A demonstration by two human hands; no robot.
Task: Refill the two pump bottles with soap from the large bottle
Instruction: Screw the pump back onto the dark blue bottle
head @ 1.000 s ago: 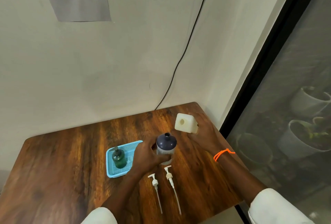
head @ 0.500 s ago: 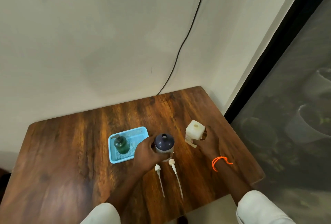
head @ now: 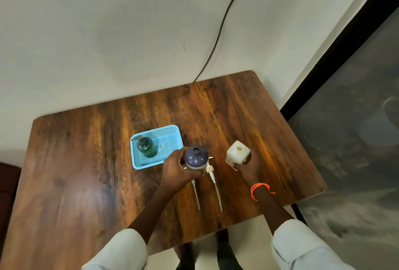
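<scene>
My left hand (head: 177,167) grips a dark blue-topped bottle (head: 196,157) with an open neck, upright on the wooden table (head: 86,183). My right hand (head: 248,167) holds the large whitish square bottle (head: 237,152), upright with its round mouth open. Two white pump heads with long tubes lie on the table between my arms: one pump (head: 195,192) is partly under my left hand and the other pump (head: 213,181) lies just right of it. A green pump bottle (head: 146,146) with its pump on stands in a light blue tray (head: 170,131).
A black cable (head: 218,32) runs down the pale wall to the table's back edge. A dark-framed glass panel (head: 356,129) stands along the table's right side. The table's front edge is close to my body.
My right hand lowered the large white bottle from a tilted, raised pose to upright near the table. My left hand kept its grip on the dark bottle. The view shifted downward.
</scene>
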